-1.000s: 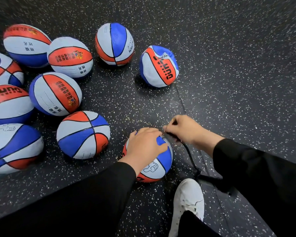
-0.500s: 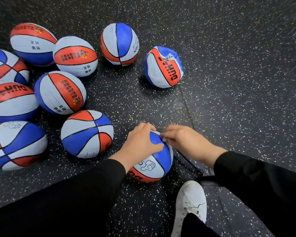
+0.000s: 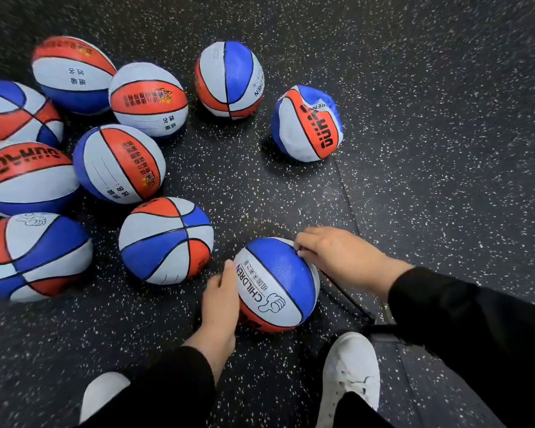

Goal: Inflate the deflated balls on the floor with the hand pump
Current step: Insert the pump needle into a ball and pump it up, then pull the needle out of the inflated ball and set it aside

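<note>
- Nearest the person, two white shoes point(image 3: 349, 375) stand on the speckled black rubber floor point(image 3: 445, 149); the base of the hand pump point(image 3: 380, 330) lies just beside the right shoe, mostly hidden under the right sleeve.
- The pump's black hose point(image 3: 342, 288) runs from there up to the ball in hand point(image 3: 277, 282), a blue, white and orange children's basketball that sits on the floor between the hands.
- The left hand point(image 3: 221, 296) has slid off the top of this ball to its left flank, fingers lightly curled against it to steady it.
- The right hand point(image 3: 337, 254) has closed in on the upper right of the ball, fingertips pinching something small there; I judge it to be the needle at the valve, though it is too small to be sure.
- This suggests the needle is being seated or pulled; pumping is not under way.
- Farther off, a crumpled ball point(image 3: 306, 123) lies alone, plainly deflated, towards the far right.
- The remaining balls point(image 3: 118, 163) cluster along the far left, looking rounder.
</note>
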### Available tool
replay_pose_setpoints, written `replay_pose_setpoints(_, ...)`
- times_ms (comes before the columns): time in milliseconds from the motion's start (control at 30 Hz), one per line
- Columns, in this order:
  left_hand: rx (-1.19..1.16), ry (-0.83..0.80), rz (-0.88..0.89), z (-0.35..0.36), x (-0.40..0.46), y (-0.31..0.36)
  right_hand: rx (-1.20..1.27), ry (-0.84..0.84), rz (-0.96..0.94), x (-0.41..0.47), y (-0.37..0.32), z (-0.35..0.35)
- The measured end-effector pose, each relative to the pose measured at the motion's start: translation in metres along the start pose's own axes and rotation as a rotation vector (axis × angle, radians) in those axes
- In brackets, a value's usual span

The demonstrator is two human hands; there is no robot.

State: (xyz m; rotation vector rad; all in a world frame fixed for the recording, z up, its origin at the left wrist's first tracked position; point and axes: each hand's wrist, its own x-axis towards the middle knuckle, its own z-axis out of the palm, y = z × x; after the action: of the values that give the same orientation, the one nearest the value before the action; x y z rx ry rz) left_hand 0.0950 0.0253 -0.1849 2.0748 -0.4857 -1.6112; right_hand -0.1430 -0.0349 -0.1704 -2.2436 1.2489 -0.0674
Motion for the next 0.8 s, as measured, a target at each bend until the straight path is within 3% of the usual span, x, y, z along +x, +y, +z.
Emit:
replay_pose_setpoints(67, -0.259, -0.265, -0.355, -0.006, -0.001, -0.011, -0.07, -0.077, -0.047, 0.003, 0.0, -0.004)
replay_pose_setpoints(133, -0.345, -0.357, -0.425, -0.006, -0.003, -0.011, -0.087, -0.15, -0.059, 0.005, -0.002, -0.005)
replay_pose_setpoints(200, -0.374, -0.344, -0.409, -0.007, -0.006, -0.007, -0.078, -0.189, -0.048, 0.004, -0.002, -0.008)
replay_pose_setpoints(333, -0.425, -0.363, -0.307, -0.01, -0.023, 0.015, 0.002, -0.07, 0.023, 0.002, -0.018, -0.039)
replay_pose_setpoints(500, -0.498, -0.352, -0.057, -0.045, -0.053, 0.088, 0.027, 0.037, 0.064, 0.016, -0.076, -0.141)
replay_pose_setpoints(633, -0.508, -0.408, 0.15, -0.093, -0.104, 0.157, -0.021, 0.073, 0.021, 0.023, -0.133, -0.217)
replay_pose_setpoints(800, -0.506, -0.386, 0.451, -0.168, -0.183, 0.211, -0.045, 0.379, -0.18, 0.019, -0.222, -0.266)
